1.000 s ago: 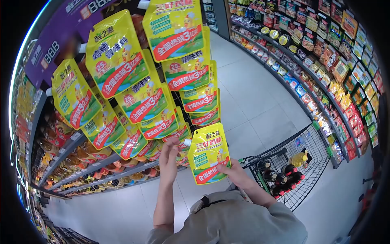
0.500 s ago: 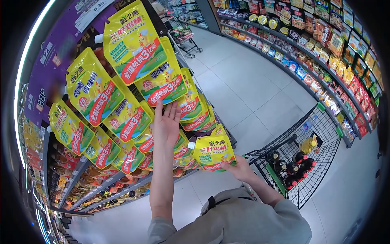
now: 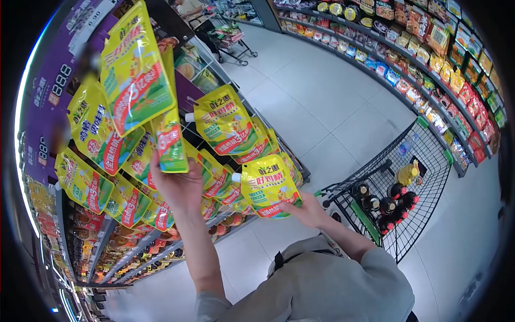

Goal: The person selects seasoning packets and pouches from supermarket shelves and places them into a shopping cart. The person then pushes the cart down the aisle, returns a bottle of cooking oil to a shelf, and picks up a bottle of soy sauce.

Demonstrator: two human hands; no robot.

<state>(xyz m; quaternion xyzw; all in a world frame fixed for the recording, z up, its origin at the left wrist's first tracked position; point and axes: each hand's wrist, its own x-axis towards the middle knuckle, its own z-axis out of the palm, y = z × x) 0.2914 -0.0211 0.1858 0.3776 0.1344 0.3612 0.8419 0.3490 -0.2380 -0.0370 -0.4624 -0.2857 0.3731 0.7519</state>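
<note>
My right hand (image 3: 307, 212) is closed on the lower right corner of a yellow seasoning pouch (image 3: 268, 185) with a white spout, held in front of the display. My left hand (image 3: 182, 185) grips the bottom edge of a hanging seasoning pouch (image 3: 170, 140), thumb at its left and fingers partly hidden behind it. That pouch is swung to the left and seen narrow. A larger-looking pouch (image 3: 137, 75) hangs tilted in front of its upper part. Similar pouches (image 3: 225, 123) hang in rows on both sides of my left hand.
A wire shopping cart (image 3: 397, 188) with several dark bottles and a yellow oil bottle stands at my right. Stocked shelves (image 3: 386, 59) line the far side of the tiled aisle (image 3: 316, 102). A person (image 3: 189, 9) is near another cart (image 3: 228, 37) at the back.
My left hand has moved left and closed on a hanging pouch, swinging it leftward. More of the rack shows beside it. My right hand still holds its pouch, slightly further left.
</note>
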